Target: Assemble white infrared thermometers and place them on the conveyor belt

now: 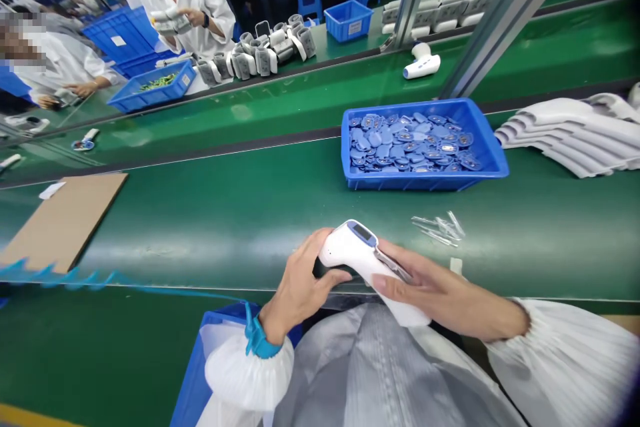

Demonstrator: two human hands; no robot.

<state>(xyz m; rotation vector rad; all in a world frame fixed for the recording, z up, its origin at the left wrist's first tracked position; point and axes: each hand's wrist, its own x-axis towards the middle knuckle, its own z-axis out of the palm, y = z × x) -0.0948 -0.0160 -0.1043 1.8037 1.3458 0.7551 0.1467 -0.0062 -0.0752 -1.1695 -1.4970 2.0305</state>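
Observation:
A white infrared thermometer with a blue-framed display is held tilted above the near edge of the green bench. My left hand curls around its head end, the thumb underneath. My right hand is wrapped around its handle, the thumb lying across the white shell. Along the handle, by my right fingers, shows a thin grey metallic-looking part; whether it belongs to the thermometer I cannot tell. A blue band circles my left wrist. Several clear slim pieces lie on the bench beyond my right hand.
A blue bin of small blue parts stands beyond my hands. White shells are stacked at the right, and brown board lies left. A blue coiled cord reaches my wrist. Across the line, a metal post rises and people work.

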